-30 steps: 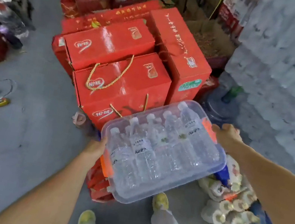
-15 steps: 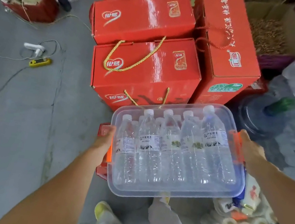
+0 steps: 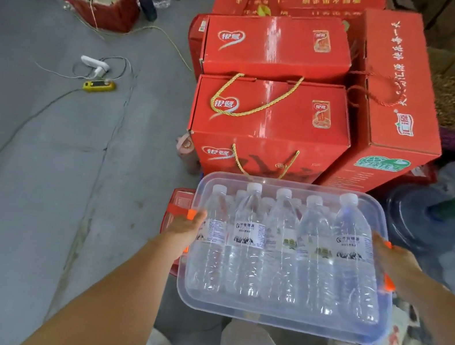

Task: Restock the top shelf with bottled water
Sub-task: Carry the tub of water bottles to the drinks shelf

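Both hands' (image 3: 184, 227) (image 3: 395, 263) grip pinching bottle-filled clear bin (image 3: 279, 318), fingers hidden underneath.

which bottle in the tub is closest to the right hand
The rightmost bottle in the clear tub, right beside the right hand. It also looks the biggest, its cap reaching furthest forward; the other four lie further left.

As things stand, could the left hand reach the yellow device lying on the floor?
Probably not. The left hand grips the clear bin of water bottles at one end, the right hand at the other. The yellow device lies well off, down on the floor.
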Tool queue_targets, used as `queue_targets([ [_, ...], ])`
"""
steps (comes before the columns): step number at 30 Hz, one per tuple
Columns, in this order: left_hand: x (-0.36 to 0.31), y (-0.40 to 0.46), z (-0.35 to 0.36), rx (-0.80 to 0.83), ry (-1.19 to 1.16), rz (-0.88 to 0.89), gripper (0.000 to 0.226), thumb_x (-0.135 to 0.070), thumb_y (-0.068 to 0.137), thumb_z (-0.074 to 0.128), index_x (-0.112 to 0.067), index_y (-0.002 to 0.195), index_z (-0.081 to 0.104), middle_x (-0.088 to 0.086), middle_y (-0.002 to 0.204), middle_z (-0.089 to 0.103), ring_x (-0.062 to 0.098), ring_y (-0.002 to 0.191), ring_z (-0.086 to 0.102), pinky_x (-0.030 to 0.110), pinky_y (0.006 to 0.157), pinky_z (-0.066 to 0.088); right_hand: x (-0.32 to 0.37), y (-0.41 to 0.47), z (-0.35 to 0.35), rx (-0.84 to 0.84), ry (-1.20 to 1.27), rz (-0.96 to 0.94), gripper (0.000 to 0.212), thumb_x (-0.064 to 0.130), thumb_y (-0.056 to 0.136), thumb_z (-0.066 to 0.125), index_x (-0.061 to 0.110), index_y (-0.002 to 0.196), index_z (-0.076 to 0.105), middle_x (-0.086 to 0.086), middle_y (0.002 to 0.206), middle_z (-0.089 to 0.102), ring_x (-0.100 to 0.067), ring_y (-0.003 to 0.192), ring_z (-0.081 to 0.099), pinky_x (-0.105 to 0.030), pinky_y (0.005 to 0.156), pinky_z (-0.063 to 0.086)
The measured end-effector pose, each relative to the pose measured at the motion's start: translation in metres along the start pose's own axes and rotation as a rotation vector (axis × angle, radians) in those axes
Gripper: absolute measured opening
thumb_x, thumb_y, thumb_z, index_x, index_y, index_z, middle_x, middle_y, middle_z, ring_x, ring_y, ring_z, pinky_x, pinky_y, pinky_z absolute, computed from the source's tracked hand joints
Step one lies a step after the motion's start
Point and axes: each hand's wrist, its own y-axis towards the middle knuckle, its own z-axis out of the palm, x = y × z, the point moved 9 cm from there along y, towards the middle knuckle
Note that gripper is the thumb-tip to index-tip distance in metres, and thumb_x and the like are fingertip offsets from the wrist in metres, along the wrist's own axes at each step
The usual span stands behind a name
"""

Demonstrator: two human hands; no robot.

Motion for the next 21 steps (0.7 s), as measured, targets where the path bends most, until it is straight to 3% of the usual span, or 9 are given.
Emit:
queue_targets([
  [2, 0.013, 0.002, -0.004, 0.032, -0.023, -0.017, 0.07, -0.066, 0.095, 0.039, -0.014, 0.142, 0.046, 0.013, 0.14, 0.052, 0.034, 0.12, 0.052, 0.041, 0.1, 0.042, -0.003, -0.014, 0.007, -0.009, 0.017, 0.022, 0.092, 0.078, 0.055, 0.073, 0.012, 0.118, 0.057, -0.008, 0.093, 0.06, -0.033, 0.084, 0.059, -0.037, 0.087, 0.048],
  [4, 0.033, 0.001, -0.016, 0.048, -0.043, -0.073, 0.075, -0.073, 0.089, 0.042, -0.019, 0.14, 0.048, 0.011, 0.138, 0.055, 0.035, 0.121, 0.055, 0.049, 0.104, 0.045, 0.002, -0.034, 0.01, -0.051, -0.025, -0.002, 0.074, 0.072, 0.069, 0.069, 0.012, 0.112, 0.057, -0.009, 0.088, 0.055, -0.031, 0.077, 0.054, -0.035, 0.079, 0.043],
  [6, 0.051, -0.002, -0.03, 0.05, -0.055, -0.1, 0.073, -0.071, 0.089, 0.043, -0.015, 0.135, 0.051, 0.013, 0.133, 0.058, 0.034, 0.117, 0.058, 0.049, 0.102, 0.047, 0.006, -0.056, 0.021, -0.025, -0.053, -0.034, 0.08, 0.077, 0.071, 0.063, 0.011, 0.115, 0.057, -0.01, 0.092, 0.056, -0.032, 0.08, 0.055, -0.038, 0.08, 0.042],
  [10, 0.086, -0.006, -0.069, 0.017, -0.12, -0.092, 0.052, -0.059, 0.097, 0.044, -0.011, 0.115, 0.055, 0.009, 0.1, 0.059, 0.029, 0.09, 0.059, 0.041, 0.085, 0.054, 0.003, -0.083, 0.052, 0.013, -0.161, -0.11, 0.075, 0.084, 0.069, 0.056, 0.013, 0.093, 0.055, -0.007, 0.068, 0.05, -0.025, 0.058, 0.048, -0.038, 0.066, 0.043],
  [13, 0.123, -0.007, -0.112, -0.009, -0.153, -0.087, 0.054, -0.063, 0.095, 0.044, -0.013, 0.11, 0.057, 0.006, 0.085, 0.056, 0.022, 0.074, 0.056, 0.04, 0.08, 0.054, 0.008, -0.113, 0.089, 0.058, -0.207, -0.205, 0.089, 0.092, 0.053, 0.058, 0.014, 0.095, 0.057, -0.007, 0.076, 0.052, -0.023, 0.063, 0.048, -0.035, 0.065, 0.042],
  [16, 0.178, -0.01, -0.162, -0.028, -0.207, -0.101, 0.072, -0.075, 0.086, 0.044, -0.013, 0.119, 0.058, 0.008, 0.097, 0.061, 0.024, 0.084, 0.06, 0.04, 0.085, 0.055, 0.033, -0.186, 0.145, 0.116, -0.259, -0.294, 0.072, 0.09, 0.061, 0.052, 0.021, 0.08, 0.054, 0.006, 0.075, 0.046, -0.019, 0.061, 0.047, -0.031, 0.066, 0.039],
  [18, 0.22, -0.011, -0.2, -0.059, -0.239, -0.136, 0.085, -0.083, 0.078, 0.046, -0.014, 0.127, 0.057, 0.012, 0.113, 0.064, 0.026, 0.093, 0.062, 0.044, 0.091, 0.054, 0.047, -0.241, 0.187, 0.16, -0.319, -0.328, 0.071, 0.086, 0.072, 0.044, 0.015, 0.075, 0.049, 0.0, 0.067, 0.043, -0.016, 0.058, 0.042, -0.031, 0.062, 0.033],
  [21, 0.286, -0.011, -0.26, -0.095, -0.258, -0.179, 0.096, -0.089, 0.071, 0.045, -0.017, 0.134, 0.051, 0.011, 0.121, 0.06, 0.028, 0.099, 0.062, 0.046, 0.093, 0.053, 0.062, -0.289, 0.251, 0.176, -0.396, -0.412, 0.09, 0.087, 0.071, 0.044, 0.001, 0.093, 0.058, -0.009, 0.069, 0.048, -0.021, 0.065, 0.047, -0.033, 0.068, 0.031],
])
